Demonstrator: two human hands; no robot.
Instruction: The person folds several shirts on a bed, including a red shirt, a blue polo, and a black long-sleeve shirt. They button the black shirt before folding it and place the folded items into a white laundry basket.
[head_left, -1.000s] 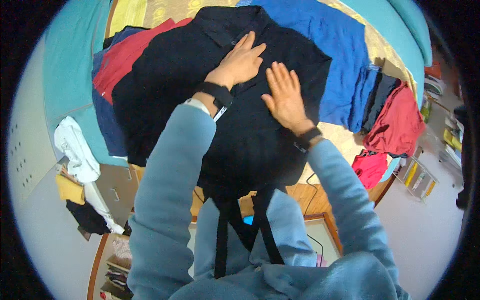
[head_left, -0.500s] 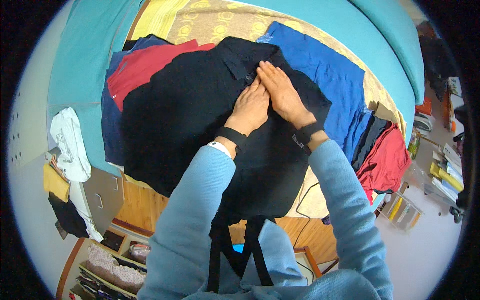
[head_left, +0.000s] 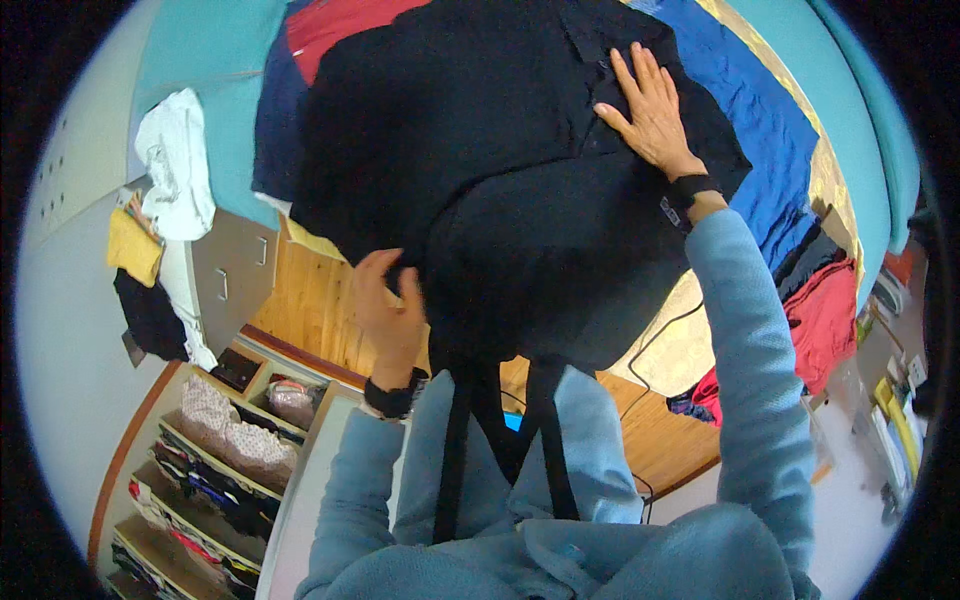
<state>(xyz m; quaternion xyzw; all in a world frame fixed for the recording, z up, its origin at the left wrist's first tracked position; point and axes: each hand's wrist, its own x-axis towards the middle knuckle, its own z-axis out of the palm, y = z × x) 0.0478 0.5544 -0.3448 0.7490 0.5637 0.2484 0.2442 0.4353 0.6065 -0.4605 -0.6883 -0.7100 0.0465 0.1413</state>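
Observation:
A black collared shirt (head_left: 480, 120) lies spread over the bed, its left front panel overlapping in a curved edge across the middle. My right hand (head_left: 650, 115) rests flat on the shirt near the placket, fingers spread and thumb out. At the shirt's lower left edge is my left hand (head_left: 388, 310), slightly blurred, with thumb and fingers curved and apart around a bit of the black hem. Whether those fingers touch the cloth is hard to make out. Both wrists wear dark bands.
Blue cloth (head_left: 745, 120) and a red garment (head_left: 825, 320) lie right of the shirt; another red garment (head_left: 345, 30) sits at upper left. A drawer cabinet (head_left: 235, 275) and an open compartment drawer (head_left: 235, 440) stand at left. A cable (head_left: 665, 325) hangs off the bed.
My hands, earlier together near the collar, have parted. The left came down to the lower left hem; the right lies flat right of the placket. The view has tilted down.

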